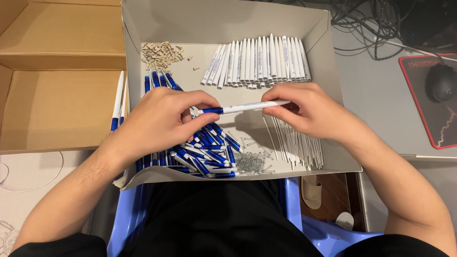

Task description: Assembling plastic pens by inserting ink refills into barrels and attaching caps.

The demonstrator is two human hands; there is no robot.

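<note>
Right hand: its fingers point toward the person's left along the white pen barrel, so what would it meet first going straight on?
Probably the left hand, gripping the blue-and-white pen that the right hand holds; depth is uncertain.

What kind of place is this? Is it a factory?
Probably not a factory; more likely a home desk. A computer mouse on its mat and tangled cables sit beside a shallow box of pen parts, and the person sits on a blue plastic chair.

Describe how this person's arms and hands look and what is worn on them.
Both forearms are bare, with no watch, ring, bracelet or glove on the left hand or the right hand. Black short sleeves show only near the upper arms. The fingers have short, unpainted nails.
</note>
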